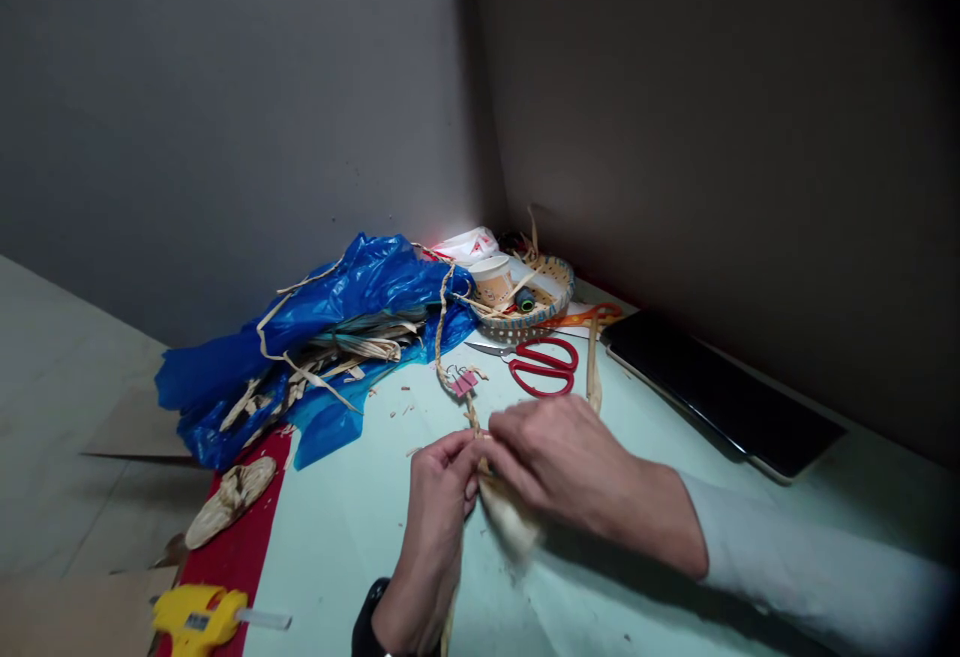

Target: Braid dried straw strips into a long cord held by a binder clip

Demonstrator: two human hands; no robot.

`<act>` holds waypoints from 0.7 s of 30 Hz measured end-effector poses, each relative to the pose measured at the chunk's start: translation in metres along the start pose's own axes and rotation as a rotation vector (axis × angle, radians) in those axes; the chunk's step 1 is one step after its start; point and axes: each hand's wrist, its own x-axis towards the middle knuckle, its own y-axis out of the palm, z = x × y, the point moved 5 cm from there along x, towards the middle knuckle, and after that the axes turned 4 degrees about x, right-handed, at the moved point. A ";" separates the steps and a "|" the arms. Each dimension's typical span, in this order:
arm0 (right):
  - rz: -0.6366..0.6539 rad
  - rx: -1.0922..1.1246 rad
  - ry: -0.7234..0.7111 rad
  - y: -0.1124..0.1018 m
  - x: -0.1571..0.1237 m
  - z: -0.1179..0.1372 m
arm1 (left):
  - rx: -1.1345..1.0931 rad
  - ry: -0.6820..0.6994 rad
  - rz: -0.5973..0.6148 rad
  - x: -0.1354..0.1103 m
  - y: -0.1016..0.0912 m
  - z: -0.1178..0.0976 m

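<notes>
Both hands meet at the lower end of a thin straw-coloured braid (441, 322) on the pale green table cover. My left hand (439, 487) is closed, its fingertips pinching the braid's fibre strands. From the right, my right hand (562, 457) is closed on the same strands, its fingers against the left ones. A loose, wide fibre strand (510, 517) hangs below the fingers, blurred by motion. Just above the hands, a pink binder clip (463, 383) grips the braid. The exact crossing of the strands is hidden by my fingers.
Red-handled scissors (544, 367) lie beyond my hands. A woven basket (559, 287) holds a paper cup (492, 282) and thread. Blue plastic bag (375, 277) with dried fibres is at left, a yellow glue gun (196, 619) at lower left, a black tablet (712, 387) at right by the wall.
</notes>
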 end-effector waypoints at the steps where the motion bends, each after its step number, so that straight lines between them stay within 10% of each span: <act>1: -0.027 0.031 0.038 -0.007 0.002 -0.005 | -0.010 -0.004 0.011 -0.001 0.000 0.000; 10: 0.087 0.560 0.114 0.030 0.012 -0.026 | -0.008 0.030 0.054 -0.002 0.002 0.001; 21: 0.102 0.588 0.050 0.026 0.014 -0.026 | 0.266 0.165 -0.082 -0.011 -0.001 -0.005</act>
